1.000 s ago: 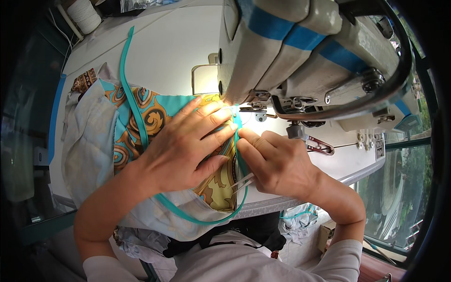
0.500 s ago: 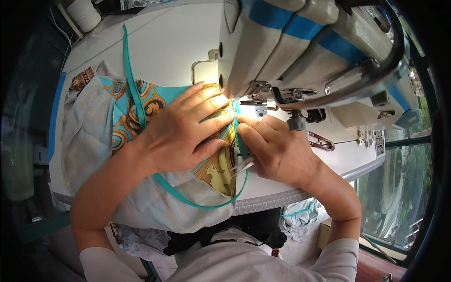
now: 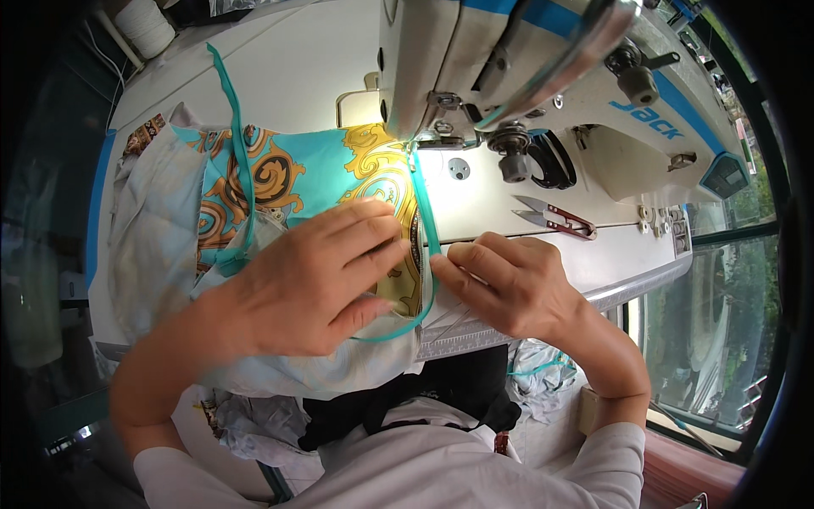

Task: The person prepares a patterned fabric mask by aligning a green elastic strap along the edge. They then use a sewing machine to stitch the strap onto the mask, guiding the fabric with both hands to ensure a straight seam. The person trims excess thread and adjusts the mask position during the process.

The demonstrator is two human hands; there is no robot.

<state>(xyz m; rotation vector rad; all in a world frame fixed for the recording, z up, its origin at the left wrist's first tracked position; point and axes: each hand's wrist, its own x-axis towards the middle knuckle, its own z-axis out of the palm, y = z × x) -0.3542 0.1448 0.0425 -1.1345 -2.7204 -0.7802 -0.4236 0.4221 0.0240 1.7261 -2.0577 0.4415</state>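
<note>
A patterned turquoise and gold fabric piece (image 3: 318, 161) lies on the sewing machine table, its right edge running under the presser foot (image 3: 412, 157). Along that edge runs a narrow teal strip (image 3: 427, 212), which loops below my hands; a length also drapes over the fabric's left part. My left hand (image 3: 326, 276) is over the fabric, fingers stretched out and thumb apart, slightly blurred; whether it touches the cloth is unclear. With fingers bent together, my right hand (image 3: 513, 280) pinches the teal strip in front of the foot. Thin metallic tips show faintly beneath that hand.
The sewing machine head (image 3: 441, 76) overhangs the work. Red-handled thread snips (image 3: 564, 219) lie to the right, near several small spools or bobbins (image 3: 657, 220). A white thread cone (image 3: 146, 27) stands far left. Light cloth (image 3: 543, 382) hangs below the table's front edge (image 3: 475, 337).
Both hands have drawn back toward me from the presser foot, uncovering more fabric. My right hand has moved down along the teal strip. The view has shifted, and the snips now show fully.
</note>
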